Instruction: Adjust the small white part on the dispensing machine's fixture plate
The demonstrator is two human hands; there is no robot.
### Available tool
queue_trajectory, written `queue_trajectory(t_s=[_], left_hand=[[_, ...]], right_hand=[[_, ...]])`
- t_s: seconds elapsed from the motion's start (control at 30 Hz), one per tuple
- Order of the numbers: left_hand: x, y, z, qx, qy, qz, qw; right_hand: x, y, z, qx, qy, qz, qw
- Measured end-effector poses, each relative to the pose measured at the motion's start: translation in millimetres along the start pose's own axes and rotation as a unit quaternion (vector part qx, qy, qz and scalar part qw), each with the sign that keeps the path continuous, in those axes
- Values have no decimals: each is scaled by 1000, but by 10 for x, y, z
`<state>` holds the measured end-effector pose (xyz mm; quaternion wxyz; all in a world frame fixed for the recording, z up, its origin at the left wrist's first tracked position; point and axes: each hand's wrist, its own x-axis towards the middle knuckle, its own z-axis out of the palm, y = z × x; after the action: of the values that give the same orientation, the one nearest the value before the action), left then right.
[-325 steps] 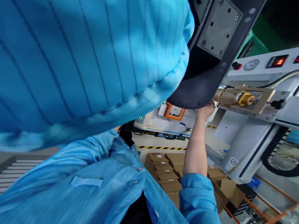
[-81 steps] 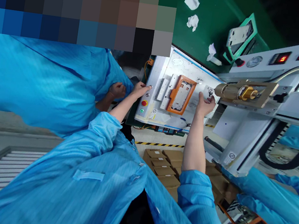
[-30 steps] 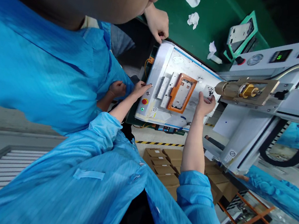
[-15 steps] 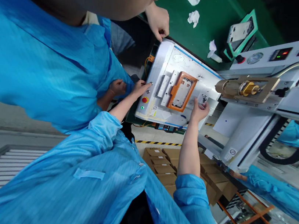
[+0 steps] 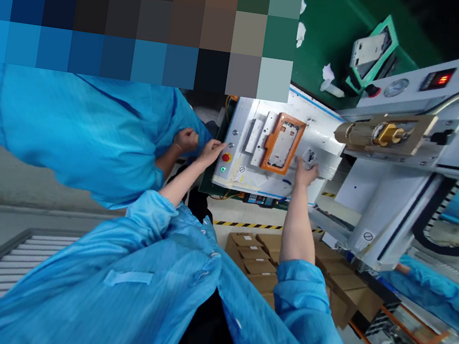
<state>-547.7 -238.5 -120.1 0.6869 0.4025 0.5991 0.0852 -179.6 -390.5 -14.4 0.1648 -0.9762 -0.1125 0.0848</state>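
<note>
My left hand (image 5: 212, 151) reaches out to the front edge of the white machine bed (image 5: 251, 169), fingers stretched beside the red button (image 5: 226, 157). My right hand (image 5: 306, 170) pinches a small smudged white piece (image 5: 309, 156) just right of the orange fixture (image 5: 283, 143), which holds a silvery frame. The brass dispensing head (image 5: 377, 134) hangs above and to the right of that hand.
A co-worker in a blue coat fills the left, one fist (image 5: 185, 139) close to my left hand. The white gantry (image 5: 381, 216) stands at right. Cardboard boxes (image 5: 255, 258) lie below. A green table (image 5: 330, 32) behind carries crumpled wipes and a green tray (image 5: 372, 52).
My right hand has drawn the small white piece down and left, away from the brass head toward the fixture. The co-worker's far hand on the bed's back edge is now out of sight.
</note>
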Motion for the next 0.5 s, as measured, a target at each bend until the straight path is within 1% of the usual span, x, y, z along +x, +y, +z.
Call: queue_trajectory(t_s=[0.07,0.13,0.23,0.3,0.33,0.43,0.5], left_hand=[[-124,-94,-39,11,-3,1,1000],[-270,-167,-92,28,-9,4,1000],[-543,-243,-208,71,-16,8,997],[-767,-279,-309,112,-30,10,993],[-889,-292,-368,134,-46,10,990],[-1247,-314,-565,205,-113,-1,972],[-1431,-302,-694,252,-147,-8,956]], right_hand=[[-172,-5,-35,10,11,30,999],[-417,11,-99,34,22,45,998],[-959,111,-215,76,14,67,995],[-1464,209,-276,98,-14,89,991],[-1758,254,-298,108,-33,100,989],[-2712,329,-338,141,-105,133,975],[-3284,328,-366,164,-154,157,962]])
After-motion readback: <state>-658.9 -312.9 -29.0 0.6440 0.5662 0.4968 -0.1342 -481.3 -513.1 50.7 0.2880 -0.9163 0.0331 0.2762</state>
